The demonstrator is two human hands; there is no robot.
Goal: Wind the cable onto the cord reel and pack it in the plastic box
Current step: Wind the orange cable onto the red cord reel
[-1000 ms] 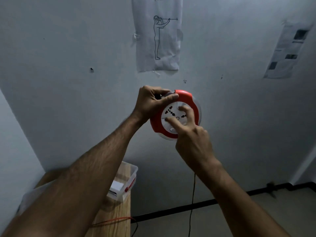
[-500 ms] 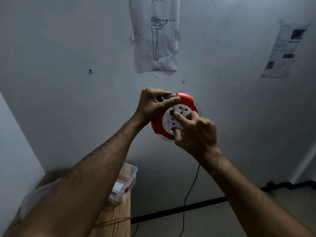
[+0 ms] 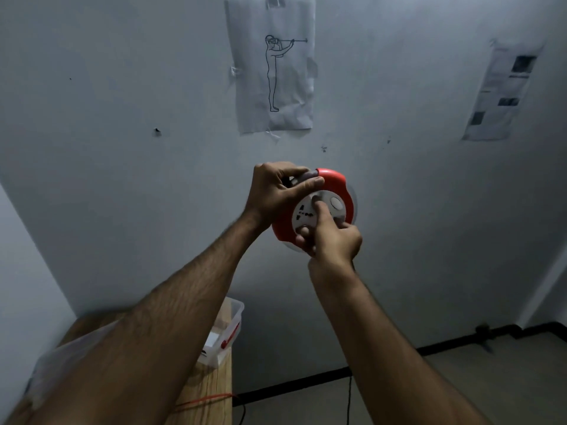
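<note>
A round red cord reel (image 3: 333, 182) with a white socket face is held up in front of the wall. My left hand (image 3: 276, 191) grips its upper left rim, thumb laid across the front. My right hand (image 3: 333, 237) presses its fingers on the white centre disc from below. The dark cable (image 3: 349, 400) hangs down behind my right forearm toward the floor. A clear plastic box (image 3: 236, 311) with a red latch stands on the wooden table at the lower left, partly hidden by my left arm.
The wooden table (image 3: 211, 384) fills the lower left corner, with a thin red cord (image 3: 205, 400) across it. Two paper sheets hang on the wall, one (image 3: 276, 65) above the reel and the other (image 3: 503, 93) to its right. A black skirting strip (image 3: 291, 384) runs along the floor.
My right hand has slid round the white disc from its right side to its bottom, and the socket face has turned with it. The left hand's grip is unchanged.
</note>
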